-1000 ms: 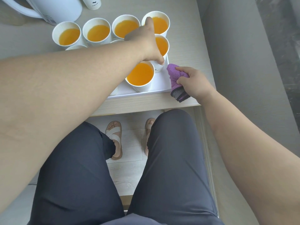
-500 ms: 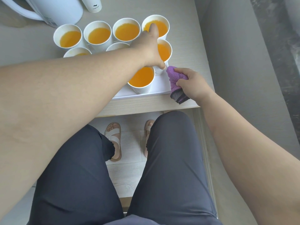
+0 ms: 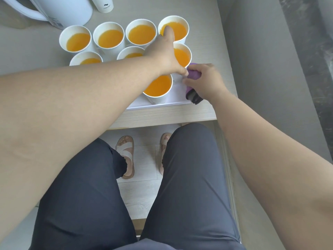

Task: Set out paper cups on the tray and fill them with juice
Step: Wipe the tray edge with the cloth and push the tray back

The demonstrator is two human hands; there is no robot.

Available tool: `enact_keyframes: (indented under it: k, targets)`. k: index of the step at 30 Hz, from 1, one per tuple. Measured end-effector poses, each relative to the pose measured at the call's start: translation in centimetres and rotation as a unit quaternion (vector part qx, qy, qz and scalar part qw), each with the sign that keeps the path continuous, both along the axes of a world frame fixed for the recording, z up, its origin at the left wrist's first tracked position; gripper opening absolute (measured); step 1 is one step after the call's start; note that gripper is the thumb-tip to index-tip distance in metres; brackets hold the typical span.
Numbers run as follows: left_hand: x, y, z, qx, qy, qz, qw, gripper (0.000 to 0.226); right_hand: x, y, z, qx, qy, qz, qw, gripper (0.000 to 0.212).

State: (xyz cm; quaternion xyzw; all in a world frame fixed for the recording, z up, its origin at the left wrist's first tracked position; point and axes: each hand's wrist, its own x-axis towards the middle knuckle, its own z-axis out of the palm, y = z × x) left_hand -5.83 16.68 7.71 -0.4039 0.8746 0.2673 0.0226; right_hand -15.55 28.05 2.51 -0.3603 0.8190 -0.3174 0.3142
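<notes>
My left hand (image 3: 162, 56) holds a juice-filled paper cup (image 3: 182, 55) while my right hand (image 3: 205, 83) grips a purple cloth (image 3: 194, 75) beside it on the tray (image 3: 178, 95); 1 nudge could spill it.

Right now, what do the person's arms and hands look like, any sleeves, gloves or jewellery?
The left hand and right hand are bare: no glove, ring, watch or bracelet shows, and no sleeve comes into view above either one. Lower down, the person wears dark grey trousers and sandals with pale straps.
</notes>
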Motion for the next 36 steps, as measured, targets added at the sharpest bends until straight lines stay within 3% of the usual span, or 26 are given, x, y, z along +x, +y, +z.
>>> enact_keyframes:
  k: [8,11,14,17,21,26,29,33,36]
  targets:
    - [0.8,-1.1,0.8,0.076,-0.008,-0.03,0.997,0.087,-0.2,-2.1,0.4,0.042,0.068,0.03,0.996,0.043]
    - [1.1,-2.0,1.4,0.146,-0.004,0.007,0.989,0.072,-0.3,-2.3,0.4,0.036,0.072,0.039,0.996,0.044]
    - [0.9,-2.4,2.4,0.271,0.067,0.103,0.955,0.045,-0.4,-2.3,0.2,0.035,0.081,0.039,0.995,0.046]
    - [0.8,-2.7,2.7,0.35,0.098,0.149,0.919,0.051,-0.4,-2.3,-0.1,0.029,0.093,0.035,0.995,0.044]
    - [1.0,-2.5,2.7,0.366,0.112,0.156,0.911,0.051,-0.4,-2.3,-0.3,0.011,0.073,0.028,0.997,0.043]
    - [1.2,-2.3,2.6,0.359,0.113,0.148,0.914,0.051,-0.5,-2.2,-0.4,0.004,0.08,0.027,0.996,0.045]
    - [1.3,-2.2,2.6,0.329,0.098,0.127,0.93,0.04,-0.5,-2.0,-0.3,0.008,0.082,0.029,0.996,0.045]
    - [1.9,-2.2,2.8,0.207,0.062,0.093,0.972,0.017,-0.4,-1.8,-0.2,0.007,0.063,0.023,0.998,0.043]
    - [3.0,-2.1,3.2,0.054,0.036,0.027,0.997,0.008,-0.3,-1.8,-0.3,0.008,0.051,0.016,0.999,0.044]
